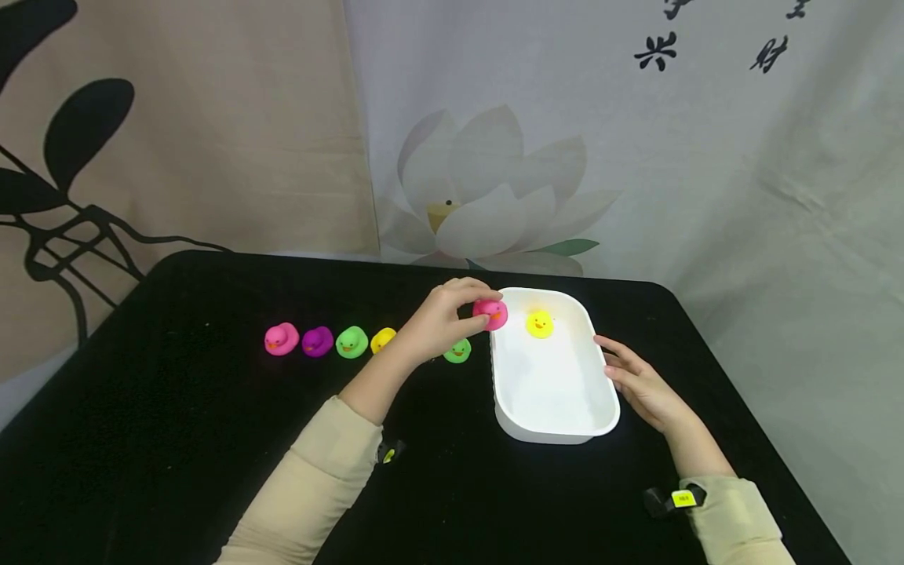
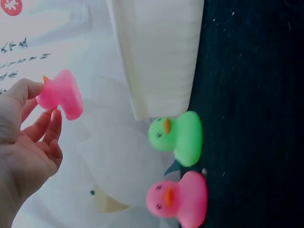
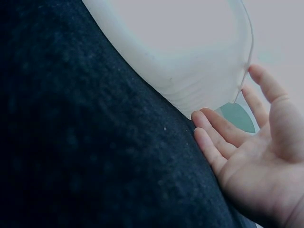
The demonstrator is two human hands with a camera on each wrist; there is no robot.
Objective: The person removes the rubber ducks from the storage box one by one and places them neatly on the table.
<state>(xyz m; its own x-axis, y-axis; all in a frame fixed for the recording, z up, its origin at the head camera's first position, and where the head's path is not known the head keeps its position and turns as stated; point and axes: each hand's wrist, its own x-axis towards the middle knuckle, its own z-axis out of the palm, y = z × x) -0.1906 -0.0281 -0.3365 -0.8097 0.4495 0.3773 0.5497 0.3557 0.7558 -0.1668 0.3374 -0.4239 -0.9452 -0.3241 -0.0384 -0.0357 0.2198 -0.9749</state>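
Note:
My left hand (image 1: 441, 322) pinches a pink rubber duck (image 1: 492, 314) between thumb and fingertips, at the left rim of a white plastic tub (image 1: 558, 384). In the left wrist view that pink duck (image 2: 65, 95) hangs in the air, well apart from the tub wall (image 2: 159, 61). A yellow duck (image 1: 540, 324) sits inside the tub near its far end. My right hand (image 1: 646, 384) rests its fingertips against the tub's right side; in the right wrist view the fingers (image 3: 216, 130) are extended along the white wall (image 3: 190, 80).
A row of ducks runs left of the tub: pink (image 1: 282, 339), purple (image 1: 318, 341), green (image 1: 351, 342), yellow (image 1: 382, 339), and green (image 1: 457, 351) nearest the tub. Another pink duck (image 2: 178, 199) shows in the left wrist view. The black table (image 1: 176, 439) meets a printed curtain behind.

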